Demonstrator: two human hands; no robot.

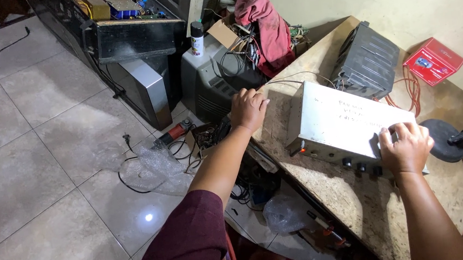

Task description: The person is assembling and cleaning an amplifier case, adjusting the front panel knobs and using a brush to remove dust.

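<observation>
Your right hand (406, 148) lies palm-down on the near corner of the grey metal amplifier box (341, 124), fingers curled over its top edge just above the black knobs (361, 166), as if to steady it; the box sits flat on the worn wooden bench (353, 203), near the bench's left edge, a red light glowing on its front. Your left hand (248, 109) rests loosely closed on the bench's far left edge, gripping nothing that shows, probably as a brace; the black vented case (366, 61) stands behind the box.
</observation>
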